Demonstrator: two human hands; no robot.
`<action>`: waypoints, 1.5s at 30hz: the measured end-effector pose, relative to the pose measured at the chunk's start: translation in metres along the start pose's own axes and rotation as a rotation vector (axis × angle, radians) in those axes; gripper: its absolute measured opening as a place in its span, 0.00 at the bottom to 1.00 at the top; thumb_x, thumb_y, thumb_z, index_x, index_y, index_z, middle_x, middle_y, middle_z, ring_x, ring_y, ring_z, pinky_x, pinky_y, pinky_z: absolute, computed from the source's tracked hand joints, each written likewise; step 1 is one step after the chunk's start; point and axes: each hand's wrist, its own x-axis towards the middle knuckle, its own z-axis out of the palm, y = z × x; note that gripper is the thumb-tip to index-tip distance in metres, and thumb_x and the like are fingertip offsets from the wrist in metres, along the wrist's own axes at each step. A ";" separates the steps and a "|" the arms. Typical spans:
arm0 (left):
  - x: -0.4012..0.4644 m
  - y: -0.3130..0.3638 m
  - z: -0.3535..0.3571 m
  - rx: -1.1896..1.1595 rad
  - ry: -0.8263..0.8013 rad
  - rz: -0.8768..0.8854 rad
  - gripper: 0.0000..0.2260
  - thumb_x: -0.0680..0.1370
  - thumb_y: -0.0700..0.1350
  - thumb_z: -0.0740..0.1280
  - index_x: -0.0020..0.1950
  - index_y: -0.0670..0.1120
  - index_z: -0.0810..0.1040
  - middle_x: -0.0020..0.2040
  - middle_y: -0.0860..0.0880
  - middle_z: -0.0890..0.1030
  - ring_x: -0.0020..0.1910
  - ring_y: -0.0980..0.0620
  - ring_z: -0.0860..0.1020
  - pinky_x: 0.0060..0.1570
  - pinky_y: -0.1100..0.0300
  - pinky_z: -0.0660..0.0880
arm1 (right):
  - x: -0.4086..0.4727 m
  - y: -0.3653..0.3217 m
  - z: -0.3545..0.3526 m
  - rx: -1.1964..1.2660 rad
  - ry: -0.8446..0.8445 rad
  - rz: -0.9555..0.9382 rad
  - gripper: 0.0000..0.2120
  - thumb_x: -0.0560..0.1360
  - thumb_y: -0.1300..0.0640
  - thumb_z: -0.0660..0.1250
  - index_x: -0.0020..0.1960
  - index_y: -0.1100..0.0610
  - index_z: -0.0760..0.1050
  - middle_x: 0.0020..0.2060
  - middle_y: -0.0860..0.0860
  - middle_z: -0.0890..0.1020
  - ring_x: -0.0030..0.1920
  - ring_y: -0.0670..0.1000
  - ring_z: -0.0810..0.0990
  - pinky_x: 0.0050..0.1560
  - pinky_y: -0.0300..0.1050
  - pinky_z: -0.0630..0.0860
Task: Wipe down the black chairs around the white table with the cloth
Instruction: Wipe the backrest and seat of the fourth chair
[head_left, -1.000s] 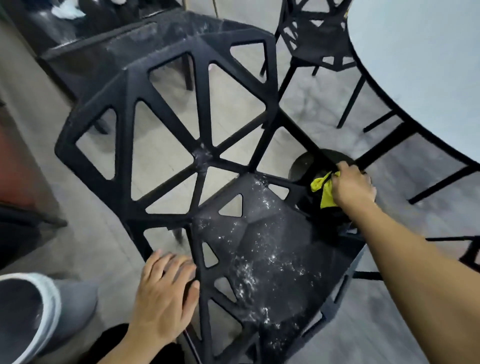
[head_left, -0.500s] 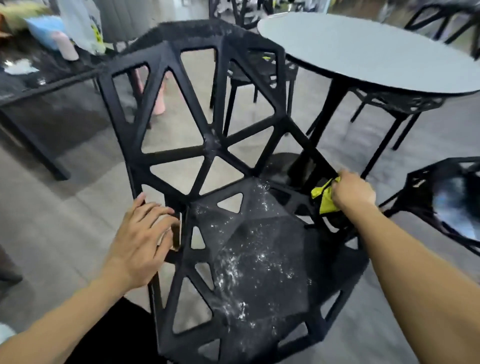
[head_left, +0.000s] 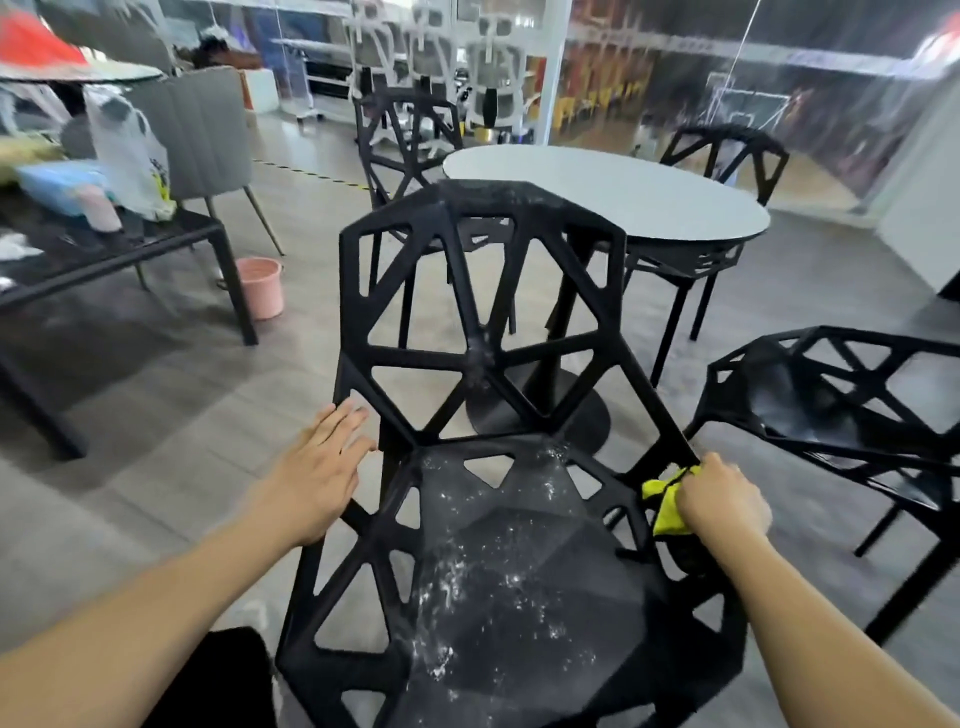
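A black lattice chair (head_left: 483, 364) stands right in front of me, its seat (head_left: 519, 571) speckled with white dust. My right hand (head_left: 722, 499) grips a yellow cloth (head_left: 665, 504) against the right edge of the chair where the backrest meets the seat. My left hand (head_left: 317, 473) lies flat with straight fingers on the left edge of the backrest frame. The round white table (head_left: 613, 192) stands behind the chair.
Another black lattice chair (head_left: 841, 410) stands close on the right, and two more (head_left: 410, 135) (head_left: 727, 150) sit at the far side of the table. A dark table (head_left: 104, 254) with bags and a pink bucket (head_left: 260, 286) are on the left.
My view has risen from the seat to the room. The left hand moved up the chair's left edge, from the seat side to the backrest frame. The right hand keeps the cloth at the same corner.
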 end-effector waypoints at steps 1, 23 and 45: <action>0.002 -0.001 0.002 -0.001 0.018 -0.003 0.15 0.76 0.41 0.58 0.61 0.46 0.76 0.75 0.39 0.69 0.78 0.39 0.61 0.75 0.46 0.56 | -0.007 0.004 -0.002 -0.007 -0.014 0.023 0.15 0.78 0.57 0.57 0.63 0.57 0.70 0.60 0.58 0.76 0.60 0.64 0.76 0.49 0.53 0.71; 0.030 0.032 -0.048 -0.104 0.024 -0.070 0.22 0.62 0.34 0.74 0.54 0.46 0.79 0.65 0.39 0.76 0.59 0.39 0.78 0.56 0.44 0.76 | -0.135 0.048 -0.075 0.266 -0.046 0.142 0.16 0.73 0.40 0.65 0.47 0.53 0.73 0.45 0.54 0.77 0.49 0.61 0.74 0.50 0.50 0.73; 0.248 0.014 -0.096 -0.384 0.482 -0.386 0.12 0.83 0.50 0.54 0.60 0.49 0.75 0.50 0.48 0.79 0.49 0.43 0.73 0.48 0.47 0.71 | 0.076 -0.182 -0.140 0.208 0.690 -0.769 0.28 0.74 0.42 0.64 0.71 0.49 0.71 0.67 0.53 0.72 0.63 0.59 0.73 0.65 0.57 0.70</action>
